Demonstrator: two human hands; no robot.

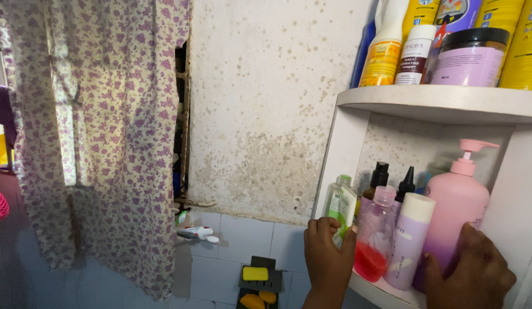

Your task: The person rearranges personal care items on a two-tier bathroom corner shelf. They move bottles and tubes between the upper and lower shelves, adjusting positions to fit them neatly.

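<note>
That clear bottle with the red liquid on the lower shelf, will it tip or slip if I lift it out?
The clear bottle looks only about a third full of red liquid, so probably light and bottom-weighted. It is tall and narrow, wedged between the green bottle and the lilac tube, so nudging may topple its neighbours. Smooth plastic, possibly slippery.

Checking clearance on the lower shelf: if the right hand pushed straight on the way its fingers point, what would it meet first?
The right hand points up and inward and already seems to touch the tall pink plastic pump bottle, so it would press that first. The white shelf wall lies behind; depth is unclear.
</note>
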